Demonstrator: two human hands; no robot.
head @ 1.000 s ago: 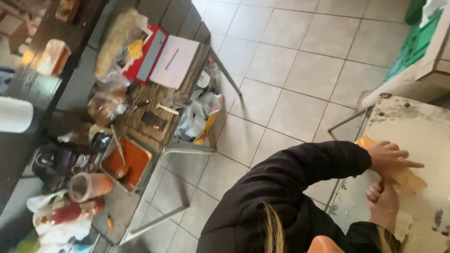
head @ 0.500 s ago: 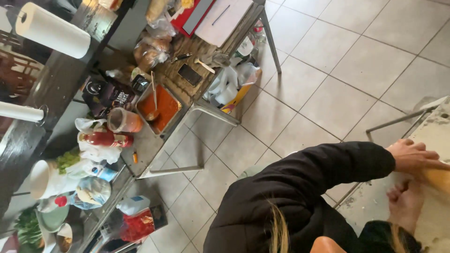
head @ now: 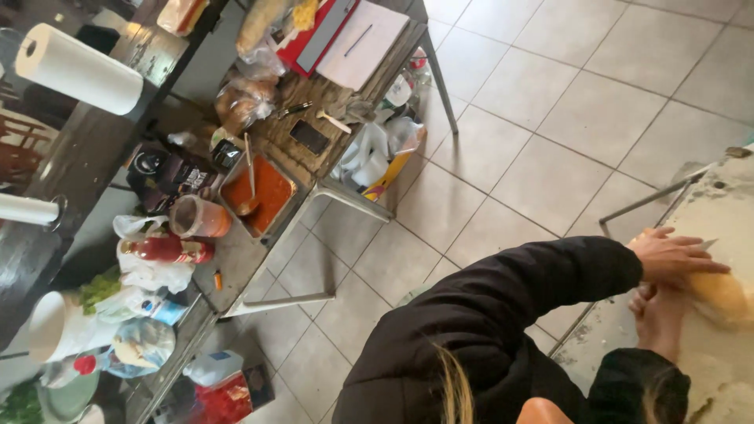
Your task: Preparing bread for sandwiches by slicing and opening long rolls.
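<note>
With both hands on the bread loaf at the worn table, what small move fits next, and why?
Probably draw the blade through the bread loaf: the left hand presses on top of it, the right hand sits beneath, and a knife tip seems to show at the fingertips.

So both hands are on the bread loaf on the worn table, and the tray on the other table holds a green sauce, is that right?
Not quite: the sauce in the tray is orange-red, not green, as the head view shows. Both hands, left and right, are on the bread loaf on the worn table.
</note>
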